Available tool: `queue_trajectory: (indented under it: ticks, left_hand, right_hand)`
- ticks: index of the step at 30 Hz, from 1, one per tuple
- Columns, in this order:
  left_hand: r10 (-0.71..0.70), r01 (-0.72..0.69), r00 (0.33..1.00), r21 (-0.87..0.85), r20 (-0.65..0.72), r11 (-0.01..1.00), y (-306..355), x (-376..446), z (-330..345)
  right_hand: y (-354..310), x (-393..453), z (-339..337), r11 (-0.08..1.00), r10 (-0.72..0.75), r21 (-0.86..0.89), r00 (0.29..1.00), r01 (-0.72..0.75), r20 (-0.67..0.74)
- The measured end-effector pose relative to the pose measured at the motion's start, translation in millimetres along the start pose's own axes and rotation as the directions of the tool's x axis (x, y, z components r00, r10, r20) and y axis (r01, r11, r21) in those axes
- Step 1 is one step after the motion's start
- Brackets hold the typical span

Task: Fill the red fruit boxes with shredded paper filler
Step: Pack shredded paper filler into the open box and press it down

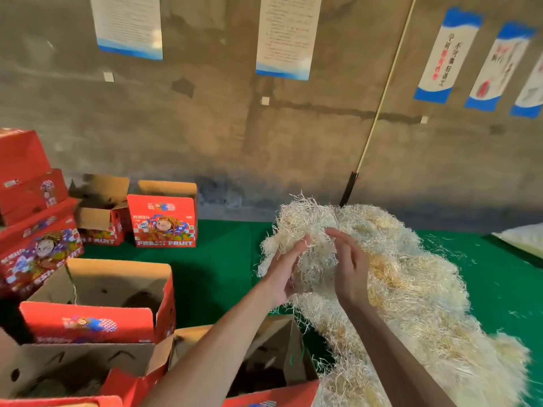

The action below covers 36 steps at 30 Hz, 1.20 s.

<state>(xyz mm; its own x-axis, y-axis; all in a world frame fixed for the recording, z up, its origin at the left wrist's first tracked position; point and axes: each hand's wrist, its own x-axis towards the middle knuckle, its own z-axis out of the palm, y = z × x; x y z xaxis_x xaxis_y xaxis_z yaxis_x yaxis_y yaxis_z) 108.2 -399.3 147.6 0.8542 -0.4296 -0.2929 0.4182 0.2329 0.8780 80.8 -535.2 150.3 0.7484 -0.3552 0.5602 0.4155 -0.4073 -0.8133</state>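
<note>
A big heap of pale shredded paper filler [411, 289] lies on the green floor covering at the right. My left hand [283, 273] grips a clump of the filler at the heap's left end, raised above the floor. My right hand [349, 268] presses against the same clump from the right, fingers spread into the strands. Below my forearms an open red fruit box [276, 374] stands with its flaps up; its inside is dark. Another open red fruit box [97, 306] sits to its left, with only a little dark stuff inside.
More red fruit boxes stand at the left: a stack [32, 212], one open at the back [102, 218], one upright reading FRESH FRUIT [164, 221]. A concrete wall with posters [288, 36] rises behind. A thin pole [382, 104] leans on it.
</note>
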Motion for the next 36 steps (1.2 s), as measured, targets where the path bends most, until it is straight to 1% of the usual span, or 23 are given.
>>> queue_trajectory:
  ticks: [1, 3, 4, 5, 6, 7, 8, 10, 11, 12, 15, 18, 23, 26, 29, 32, 34, 36]
  left_hand:
    - [-0.009, 0.008, 1.000, -0.014, -0.030, 1.000, -2.0, 6.1, 0.5]
    - [-0.045, 0.038, 0.996, -0.090, -0.073, 0.995, -8.2, 17.0, -2.5]
    - [-0.070, 0.059, 0.995, -0.138, -0.075, 0.989, -12.0, 21.5, -4.8]
    - [-0.092, 0.079, 0.994, -0.189, -0.062, 0.979, -16.2, 26.2, -7.2]
    - [-0.109, 0.095, 0.993, -0.226, -0.050, 0.969, -20.1, 30.1, -9.5]
    - [-0.121, 0.108, 0.992, -0.243, -0.038, 0.964, -23.4, 33.5, -10.8]
    - [-0.135, 0.125, 0.990, -0.238, -0.028, 0.963, -25.5, 36.5, -10.7]
    - [-0.169, 0.158, 0.985, -0.194, -0.038, 0.968, -27.7, 39.3, -8.4]
    - [-0.181, 0.171, 0.982, -0.168, -0.047, 0.971, -28.4, 40.2, -7.8]
    - [-0.193, 0.186, 0.981, -0.144, -0.036, 0.972, -28.5, 40.8, -7.9]
    - [-0.200, 0.205, 0.979, -0.116, 0.048, 0.972, -28.1, 44.0, -15.5]
    - [-0.173, 0.173, 0.985, -0.148, 0.009, 0.974, -24.0, 47.3, -39.8]
    - [-0.110, 0.083, 0.990, -0.276, -0.084, 0.958, -17.4, 51.0, -96.7]
    - [-0.086, 0.025, 0.988, -0.429, -0.124, 0.903, -14.5, 50.7, -115.9]
    - [-0.044, -0.033, 0.990, -0.529, -0.132, 0.848, -13.0, 50.2, -120.3]
    - [0.049, -0.135, 0.987, -0.629, -0.152, 0.766, -10.9, 51.9, -125.0]
    - [0.097, -0.200, 0.977, -0.645, -0.192, 0.737, -9.5, 53.7, -133.7]
    - [0.122, -0.254, 0.964, -0.679, -0.237, 0.689, -10.9, 57.2, -147.6]
  right_hand:
    - [0.7, 1.6, -4.9, 0.996, 0.038, 0.086, 0.995, -0.030, -0.090]
    - [2.4, 6.8, -16.2, 0.972, 0.175, 0.198, 0.950, -0.125, -0.259]
    - [3.7, 8.8, -21.9, 0.962, 0.224, 0.225, 0.925, -0.158, -0.308]
    - [5.7, 10.3, -27.2, 0.959, 0.244, 0.220, 0.915, -0.179, -0.321]
    - [8.4, 10.4, -32.1, 0.958, 0.261, 0.192, 0.924, -0.212, -0.280]
    - [13.0, 9.3, -36.9, 0.952, 0.289, 0.161, 0.939, -0.261, -0.189]
    - [18.6, 7.4, -40.7, 0.937, 0.337, 0.122, 0.938, -0.326, -0.082]
    - [30.0, 2.8, -44.2, 0.901, 0.426, 0.037, 0.898, -0.432, 0.114]
    - [37.4, 1.5, -45.4, 0.891, 0.448, 0.008, 0.881, -0.455, 0.154]
    - [44.5, 1.5, -46.0, 0.881, 0.467, 0.005, 0.871, -0.473, 0.154]
    - [58.8, 5.8, -48.5, 0.839, 0.532, 0.107, 0.845, -0.534, 0.048]
    - [69.4, 12.0, -59.4, 0.803, 0.568, 0.220, 0.823, -0.554, -0.002]
    - [83.4, 28.3, -90.4, 0.751, 0.612, 0.410, 0.778, -0.517, -0.140]
    - [98.7, 34.7, -101.6, 0.709, 0.652, 0.503, 0.731, -0.494, -0.200]
    - [107.9, 37.5, -106.1, 0.686, 0.675, 0.547, 0.699, -0.480, -0.235]
    - [115.4, 39.2, -111.0, 0.641, 0.739, 0.600, 0.598, -0.479, -0.312]
    - [122.1, 40.8, -119.2, 0.620, 0.770, 0.631, 0.518, -0.467, -0.373]
    - [127.3, 38.7, -130.6, 0.622, 0.778, 0.638, 0.451, -0.454, -0.438]
